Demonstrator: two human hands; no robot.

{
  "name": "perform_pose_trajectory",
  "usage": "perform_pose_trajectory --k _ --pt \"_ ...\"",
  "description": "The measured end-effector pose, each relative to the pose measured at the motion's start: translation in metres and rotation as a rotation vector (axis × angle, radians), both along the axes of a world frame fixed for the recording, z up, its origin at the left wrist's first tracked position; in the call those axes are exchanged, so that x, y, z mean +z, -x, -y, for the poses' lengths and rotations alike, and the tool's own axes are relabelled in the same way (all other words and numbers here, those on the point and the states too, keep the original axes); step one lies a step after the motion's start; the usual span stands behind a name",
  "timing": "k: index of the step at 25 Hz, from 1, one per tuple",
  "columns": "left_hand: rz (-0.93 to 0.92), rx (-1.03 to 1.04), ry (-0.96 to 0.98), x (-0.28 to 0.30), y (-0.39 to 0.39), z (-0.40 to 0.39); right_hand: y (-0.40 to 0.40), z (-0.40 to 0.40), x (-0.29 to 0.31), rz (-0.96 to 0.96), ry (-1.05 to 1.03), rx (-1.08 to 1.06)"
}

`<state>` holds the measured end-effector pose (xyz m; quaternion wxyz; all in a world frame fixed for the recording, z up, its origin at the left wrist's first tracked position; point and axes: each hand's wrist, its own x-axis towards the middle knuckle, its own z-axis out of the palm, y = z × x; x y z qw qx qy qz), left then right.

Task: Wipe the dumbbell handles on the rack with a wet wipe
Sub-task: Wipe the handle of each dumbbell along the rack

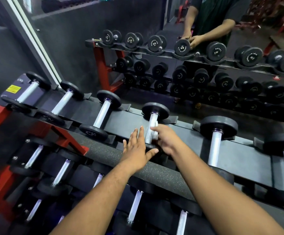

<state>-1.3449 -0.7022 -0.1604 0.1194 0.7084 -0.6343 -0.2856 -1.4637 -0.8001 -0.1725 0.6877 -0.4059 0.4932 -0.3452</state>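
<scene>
White wet wipe [155, 131] is pinched on the middle dumbbell handle [152, 127] by my right hand [165, 141], rubbing it, my left hand [136, 151] lies spread flat beside, and next I think I go right.

- We count six dumbbells [154, 122] on the top tier of the rack [126, 119].
- We see one wet wipe [155, 131].
- We count two hands: left hand [137, 150], right hand [167, 139].
- One mirror [137, 17] faces us.
</scene>
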Motion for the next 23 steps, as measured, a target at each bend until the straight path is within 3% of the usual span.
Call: perform_pose_trajectory --k 3,6,8,11,13,15,17,20,23 --pt "0.004 0.007 0.002 0.001 0.0 -0.002 -0.016 0.023 0.007 0.163 -0.138 -0.146" --pt "-0.011 0.001 0.0 -0.001 0.0 -0.001 0.0 0.003 0.0 -0.077 -0.079 0.157" --pt "-0.009 0.001 0.015 -0.005 -0.001 0.0 0.018 -0.008 -0.006 -0.289 0.029 0.307" --pt "-0.022 -0.005 0.028 -0.009 -0.001 0.001 0.023 -0.002 -0.003 -0.408 0.257 0.098" --pt "-0.036 -0.009 0.024 -0.01 -0.001 0.0 0.017 0.005 0.007 -0.64 0.595 0.021" --pt "-0.036 -0.005 0.03 -0.011 -0.001 0.0 0.015 0.005 0.013 -1.049 0.851 0.237" --pt "-0.043 -0.001 0.038 -0.012 -0.002 0.001 0.022 0.002 0.014 -1.277 0.986 0.562" --pt "-0.066 -0.009 0.048 -0.015 -0.002 0.001 0.043 -0.007 0.013 -1.217 1.1 0.806" --pt "-0.065 -0.003 0.08 -0.012 0.0 -0.004 0.058 -0.021 0.026 -1.154 1.046 0.904"
